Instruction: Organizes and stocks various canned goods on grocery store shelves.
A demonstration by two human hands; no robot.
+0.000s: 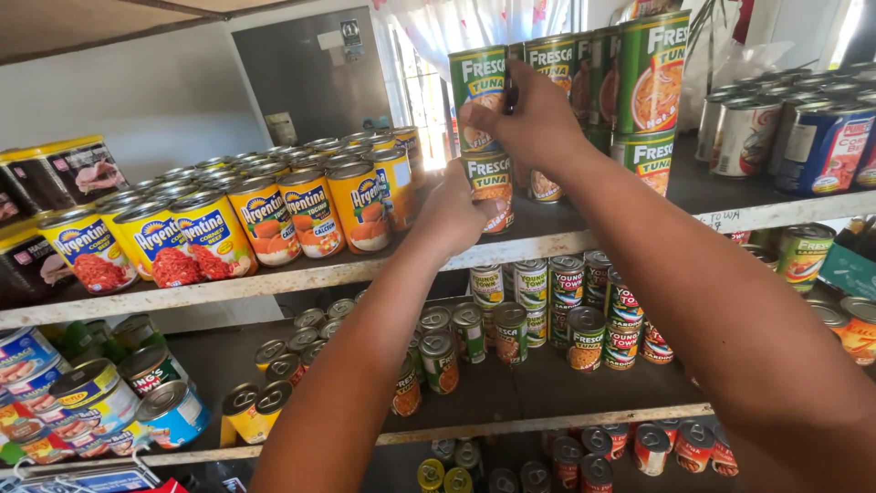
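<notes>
Both my arms reach up to the top shelf (274, 283). My right hand (534, 119) grips a tall green tuna can (476, 87) that stands on top of a second green tuna can (493, 187). My left hand (449, 215) holds that lower can from its left side. More green tuna cans (650, 73) are stacked two high right behind and to the right of them.
Rows of yellow-and-blue corned meat cans (214, 233) fill the left of the top shelf, silver-topped cans (744, 137) the right. The middle shelf holds small green cans (566, 310) and yellow cans lying on their sides (246, 406). A lower shelf carries red cans (652, 447).
</notes>
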